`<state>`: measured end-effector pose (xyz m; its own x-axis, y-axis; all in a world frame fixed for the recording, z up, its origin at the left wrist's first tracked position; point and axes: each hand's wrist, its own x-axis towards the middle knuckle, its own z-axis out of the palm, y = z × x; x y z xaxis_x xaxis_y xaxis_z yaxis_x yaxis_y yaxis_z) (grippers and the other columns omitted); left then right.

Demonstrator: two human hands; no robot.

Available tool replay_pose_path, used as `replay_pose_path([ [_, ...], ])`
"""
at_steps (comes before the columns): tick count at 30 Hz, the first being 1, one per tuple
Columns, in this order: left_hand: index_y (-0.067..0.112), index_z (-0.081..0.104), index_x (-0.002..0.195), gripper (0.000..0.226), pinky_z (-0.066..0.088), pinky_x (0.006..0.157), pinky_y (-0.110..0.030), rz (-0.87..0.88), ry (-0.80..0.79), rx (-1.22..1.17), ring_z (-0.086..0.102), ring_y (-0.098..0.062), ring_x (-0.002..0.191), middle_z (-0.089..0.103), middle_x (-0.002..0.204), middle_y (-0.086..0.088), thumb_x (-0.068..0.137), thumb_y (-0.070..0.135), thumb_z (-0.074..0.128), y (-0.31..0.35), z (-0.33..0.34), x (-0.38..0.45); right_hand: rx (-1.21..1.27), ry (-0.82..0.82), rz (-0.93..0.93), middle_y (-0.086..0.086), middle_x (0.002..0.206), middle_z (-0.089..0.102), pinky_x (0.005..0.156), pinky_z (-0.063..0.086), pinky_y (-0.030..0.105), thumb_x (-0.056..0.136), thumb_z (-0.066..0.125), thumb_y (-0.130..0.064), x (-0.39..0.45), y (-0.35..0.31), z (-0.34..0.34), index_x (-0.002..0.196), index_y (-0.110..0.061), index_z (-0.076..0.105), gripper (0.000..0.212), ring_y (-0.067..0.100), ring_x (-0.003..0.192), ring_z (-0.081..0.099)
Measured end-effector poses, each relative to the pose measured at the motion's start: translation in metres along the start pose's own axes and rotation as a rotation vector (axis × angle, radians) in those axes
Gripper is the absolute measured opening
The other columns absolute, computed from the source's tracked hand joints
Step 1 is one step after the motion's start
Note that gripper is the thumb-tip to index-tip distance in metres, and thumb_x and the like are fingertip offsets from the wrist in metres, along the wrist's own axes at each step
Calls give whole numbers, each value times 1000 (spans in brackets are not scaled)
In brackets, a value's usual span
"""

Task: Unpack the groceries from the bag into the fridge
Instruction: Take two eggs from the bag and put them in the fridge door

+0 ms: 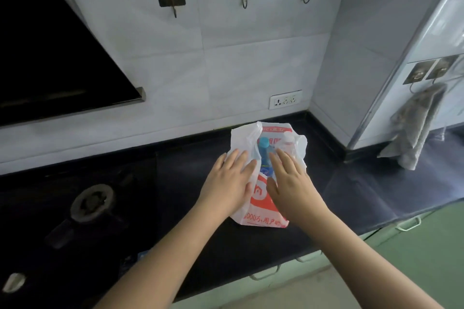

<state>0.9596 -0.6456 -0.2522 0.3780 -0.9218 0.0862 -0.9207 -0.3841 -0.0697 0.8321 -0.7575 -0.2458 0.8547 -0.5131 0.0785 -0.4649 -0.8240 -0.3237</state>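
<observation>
Dim, bluish daylight from the right; wide-angle bending at edges, slightly soft focus.

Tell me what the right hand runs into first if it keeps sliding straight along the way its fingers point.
Probably the clear bottle with the white cap, which lies in the open bag just beyond the right hand fingertips. Depth is unclear; loose bag plastic may come first.

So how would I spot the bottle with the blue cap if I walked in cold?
Find the dark countertop under the tiled wall, right of the stove burner. A white and red plastic bag lies there, and the blue-capped bottle pokes from its mouth. The bottle beside it has a pale cap.
</observation>
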Motion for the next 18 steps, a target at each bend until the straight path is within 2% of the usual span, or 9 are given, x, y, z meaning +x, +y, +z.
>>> replay_pose_path([
  [7, 22, 17, 151, 55, 6, 120, -45, 172, -54, -6, 5, -25, 148, 13, 161, -7, 101, 36, 37, -12, 28, 26, 80, -7, 111, 3, 162, 1, 119, 4, 37, 102, 37, -28, 18, -3, 16, 153, -16, 6, 62, 20, 149, -3],
  [13, 16, 29, 147, 50, 5, 120, -42, 313, -58, 1, 12, -24, 147, 22, 158, -9, 101, 34, 35, -6, 44, 47, -16, -62, 107, 4, 162, 4, 121, 11, 41, 98, 45, -15, 35, 15, 33, 151, -10, 24, 58, 21, 149, 0],
  [16, 13, 29, 147, 52, 4, 120, -42, 313, -72, 71, 13, -25, 147, 24, 158, -10, 101, 34, 36, -6, 51, 59, 2, -40, 123, 2, 162, 8, 118, 9, 34, 96, 42, -9, 38, 20, 34, 154, -14, 13, 65, 18, 148, 6],
  [18, 14, 28, 149, 52, 2, 119, -43, 320, -93, 145, 11, -26, 147, 23, 158, -10, 101, 33, 38, -4, 55, 66, -32, -24, 111, 1, 162, 10, 118, 7, 32, 96, 39, -9, 39, 27, 35, 154, -14, 11, 64, 18, 148, 8],
])
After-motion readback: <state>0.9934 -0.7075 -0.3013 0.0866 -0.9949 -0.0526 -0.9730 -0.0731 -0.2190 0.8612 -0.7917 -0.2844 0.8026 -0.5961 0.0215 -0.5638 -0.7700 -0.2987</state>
